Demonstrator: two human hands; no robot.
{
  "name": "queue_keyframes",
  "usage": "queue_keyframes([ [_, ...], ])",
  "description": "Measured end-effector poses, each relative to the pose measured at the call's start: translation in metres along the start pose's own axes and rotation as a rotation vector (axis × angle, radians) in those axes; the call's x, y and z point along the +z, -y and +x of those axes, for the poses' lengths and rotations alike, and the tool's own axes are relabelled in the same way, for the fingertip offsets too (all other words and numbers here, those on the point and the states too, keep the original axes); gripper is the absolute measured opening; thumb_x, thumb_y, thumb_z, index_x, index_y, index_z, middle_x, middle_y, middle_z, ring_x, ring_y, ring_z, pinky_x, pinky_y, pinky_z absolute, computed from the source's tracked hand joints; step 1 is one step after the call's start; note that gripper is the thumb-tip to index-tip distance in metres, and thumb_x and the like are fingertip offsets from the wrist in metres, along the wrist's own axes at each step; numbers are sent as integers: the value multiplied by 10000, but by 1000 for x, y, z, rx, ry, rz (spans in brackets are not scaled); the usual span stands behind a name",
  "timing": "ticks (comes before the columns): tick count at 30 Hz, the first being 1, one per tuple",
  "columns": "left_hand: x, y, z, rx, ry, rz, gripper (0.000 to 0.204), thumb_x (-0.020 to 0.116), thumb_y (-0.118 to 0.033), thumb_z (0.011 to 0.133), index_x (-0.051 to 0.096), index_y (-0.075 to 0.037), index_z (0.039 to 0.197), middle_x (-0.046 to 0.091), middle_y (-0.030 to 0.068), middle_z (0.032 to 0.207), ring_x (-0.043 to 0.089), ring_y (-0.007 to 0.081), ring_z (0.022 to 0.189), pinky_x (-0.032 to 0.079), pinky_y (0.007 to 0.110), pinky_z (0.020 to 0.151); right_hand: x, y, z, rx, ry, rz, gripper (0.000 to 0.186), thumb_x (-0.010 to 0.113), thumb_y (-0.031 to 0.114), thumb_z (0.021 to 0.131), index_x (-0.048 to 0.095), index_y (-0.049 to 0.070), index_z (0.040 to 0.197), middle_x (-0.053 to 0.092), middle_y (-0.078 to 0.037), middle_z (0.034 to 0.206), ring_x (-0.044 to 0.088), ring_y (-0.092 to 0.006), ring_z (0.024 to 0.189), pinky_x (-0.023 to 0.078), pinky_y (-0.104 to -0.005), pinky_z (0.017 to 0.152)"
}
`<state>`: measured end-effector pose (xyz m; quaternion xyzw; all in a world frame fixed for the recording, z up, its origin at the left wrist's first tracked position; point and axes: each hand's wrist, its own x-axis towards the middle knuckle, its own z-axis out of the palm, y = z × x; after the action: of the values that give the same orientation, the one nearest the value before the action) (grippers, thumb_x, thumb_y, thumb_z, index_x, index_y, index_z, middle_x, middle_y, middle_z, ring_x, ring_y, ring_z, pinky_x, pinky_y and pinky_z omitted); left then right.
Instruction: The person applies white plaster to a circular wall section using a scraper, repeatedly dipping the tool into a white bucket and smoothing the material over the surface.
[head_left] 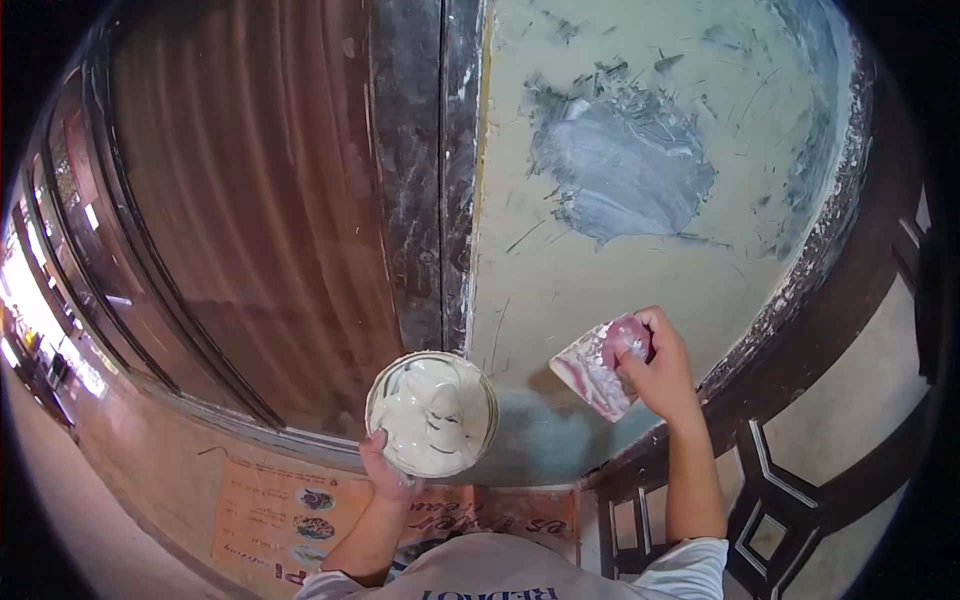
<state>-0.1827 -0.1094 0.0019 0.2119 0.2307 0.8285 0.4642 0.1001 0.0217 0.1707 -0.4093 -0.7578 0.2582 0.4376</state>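
My left hand [385,465] grips the rim of a round tub of white filler paste [432,414], its thumb on the edge and the other fingers hidden underneath. In my right hand [660,365] is a pinkish-red putty spreader [598,368], smeared with white paste, its broad edge pointing left. The spreader is apart from the tub, in front of a pale greenish wall panel [540,275]. Higher on that panel spreads a grey-white patch of filler [630,175] with dark scuffs around it.
A brown glossy panel [250,200] stands to the left, beside a dark vertical frame [425,180]. Dark wooden lattice [780,500] lies at the right. Below, a printed orange sheet [260,510] covers part of the floor. Bright light enters at the far left.
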Motion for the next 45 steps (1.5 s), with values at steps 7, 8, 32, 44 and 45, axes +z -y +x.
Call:
queue_keyframes([
  [7,24,20,-5,-56,35,-17,697,445,-396,817,422,16,1378,516,177,1370,515,337,1246,403,436,1068,36,-15,-13,-30,201,208,229,670,110,837,559,37,1024,686,-88,867,643,-146,802,507,-309,742],
  [8,27,25,-5,-57,75,-35,702,454,-394,809,422,16,1378,516,182,1368,519,338,1242,408,436,1064,39,-15,-12,-32,270,237,233,670,106,830,560,43,1026,698,-97,874,666,-168,809,514,-316,750],
  [32,57,106,-28,73,-90,80,684,423,-453,870,429,18,1366,527,163,1354,520,319,1241,404,421,1062,-19,-101,-62,-540,91,-49,287,623,2,781,564,63,1055,634,-140,981,596,-370,883,479,-458,773],
  [44,86,135,-40,27,-143,191,738,466,-465,823,419,18,1380,523,177,1355,523,345,1234,421,435,1044,-55,-169,-68,-382,93,-13,233,675,40,793,573,45,1002,624,-165,933,616,-355,870,502,-412,766],
  [45,91,137,-41,30,-144,190,738,466,-465,823,419,18,1380,523,177,1355,523,345,1234,421,435,1044,-58,-173,-67,-344,91,-27,240,682,53,790,575,47,1005,623,-163,933,615,-356,868,503,-416,766],
])
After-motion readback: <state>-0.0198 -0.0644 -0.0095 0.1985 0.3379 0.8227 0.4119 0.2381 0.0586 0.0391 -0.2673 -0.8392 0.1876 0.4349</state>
